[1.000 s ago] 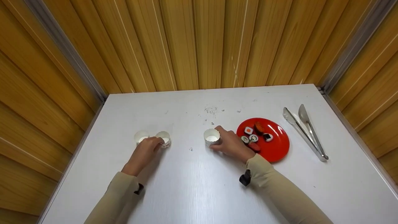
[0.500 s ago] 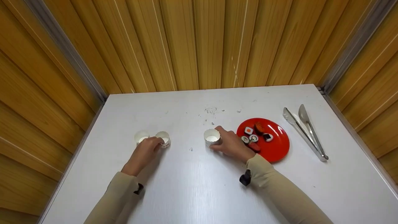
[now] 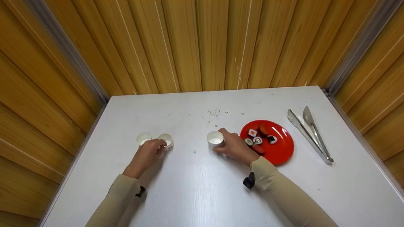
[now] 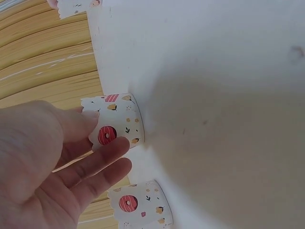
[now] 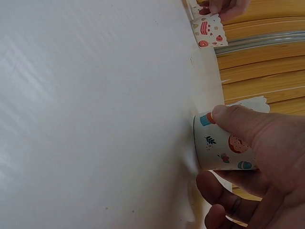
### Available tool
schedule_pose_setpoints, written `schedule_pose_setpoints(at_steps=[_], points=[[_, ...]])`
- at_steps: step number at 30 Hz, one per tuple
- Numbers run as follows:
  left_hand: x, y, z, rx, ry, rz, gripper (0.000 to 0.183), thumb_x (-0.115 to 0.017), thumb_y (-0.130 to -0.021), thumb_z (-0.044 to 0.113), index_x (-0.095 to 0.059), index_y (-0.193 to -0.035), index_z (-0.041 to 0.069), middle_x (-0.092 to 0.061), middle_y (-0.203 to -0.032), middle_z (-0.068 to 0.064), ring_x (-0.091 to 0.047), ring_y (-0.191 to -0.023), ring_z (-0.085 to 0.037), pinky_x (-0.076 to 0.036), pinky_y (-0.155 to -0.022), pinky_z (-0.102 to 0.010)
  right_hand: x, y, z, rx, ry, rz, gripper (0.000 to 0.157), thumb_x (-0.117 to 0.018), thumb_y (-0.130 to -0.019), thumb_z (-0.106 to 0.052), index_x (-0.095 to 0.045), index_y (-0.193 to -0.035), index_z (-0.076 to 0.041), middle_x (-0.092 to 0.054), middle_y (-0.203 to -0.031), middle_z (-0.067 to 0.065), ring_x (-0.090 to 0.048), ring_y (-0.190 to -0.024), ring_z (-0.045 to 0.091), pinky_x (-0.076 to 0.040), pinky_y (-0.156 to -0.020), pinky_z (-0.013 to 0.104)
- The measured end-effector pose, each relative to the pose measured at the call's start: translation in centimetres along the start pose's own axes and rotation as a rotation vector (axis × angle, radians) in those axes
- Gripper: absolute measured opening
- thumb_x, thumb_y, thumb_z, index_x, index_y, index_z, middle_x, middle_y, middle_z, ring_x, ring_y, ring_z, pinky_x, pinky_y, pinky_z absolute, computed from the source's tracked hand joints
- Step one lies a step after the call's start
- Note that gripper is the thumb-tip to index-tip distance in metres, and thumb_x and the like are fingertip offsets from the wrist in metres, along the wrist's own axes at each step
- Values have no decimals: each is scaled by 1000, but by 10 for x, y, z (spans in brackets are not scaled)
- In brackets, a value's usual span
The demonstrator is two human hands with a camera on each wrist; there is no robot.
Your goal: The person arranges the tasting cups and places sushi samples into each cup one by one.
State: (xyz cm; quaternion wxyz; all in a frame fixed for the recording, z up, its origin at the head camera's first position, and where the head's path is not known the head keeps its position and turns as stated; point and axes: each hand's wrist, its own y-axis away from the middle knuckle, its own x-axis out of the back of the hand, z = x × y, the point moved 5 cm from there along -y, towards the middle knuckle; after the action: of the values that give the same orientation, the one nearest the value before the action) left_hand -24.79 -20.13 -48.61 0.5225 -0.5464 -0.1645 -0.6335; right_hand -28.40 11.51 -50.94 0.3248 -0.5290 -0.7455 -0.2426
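My left hand [image 3: 146,156] pinches the middle cup [image 3: 169,145], my right hand [image 3: 236,146] grips the right cup [image 3: 215,141], both upright on the table [image 3: 189,189] — squeezing hard could buckle either; swinging leftward could topple the left cup [image 3: 144,138], rightward jog the plate [image 3: 281,153].

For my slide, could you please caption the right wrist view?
Right hand holding a round, patterned white paper cup.

A broad lane crosses the tabletop [image 3: 192,179] between the inner left cup [image 3: 168,143] and the right cup [image 3: 215,140], while the outer left cup [image 3: 143,137] leaves little room beside its neighbour and the red plate [image 3: 281,153] and tongs [image 3: 307,135] obstruct the right.
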Motion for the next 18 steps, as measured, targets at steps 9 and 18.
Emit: schedule_pose_setpoints(at_steps=[9,18], points=[[7,-1,7,-26,18,78,31,-81,-87,2,-71,-116,7,-71,-119,-10,-72,-97,-31,-59,-76,-46,0,1,1,2,-5,-3,58,-88,-83,-30,-57,-129,-17,-69,-100,-1,-62,-90,18,-52,-85,40],[13,-13,26,-179,-18,180,28,-78,-89,0,-71,-115,8,-70,-117,-7,-69,-83,-21,-56,-61,-31,0,0,1,6,47,17,61,-88,-82,-35,-56,-131,-18,-69,-103,-1,-63,-93,19,-53,-85,41]])
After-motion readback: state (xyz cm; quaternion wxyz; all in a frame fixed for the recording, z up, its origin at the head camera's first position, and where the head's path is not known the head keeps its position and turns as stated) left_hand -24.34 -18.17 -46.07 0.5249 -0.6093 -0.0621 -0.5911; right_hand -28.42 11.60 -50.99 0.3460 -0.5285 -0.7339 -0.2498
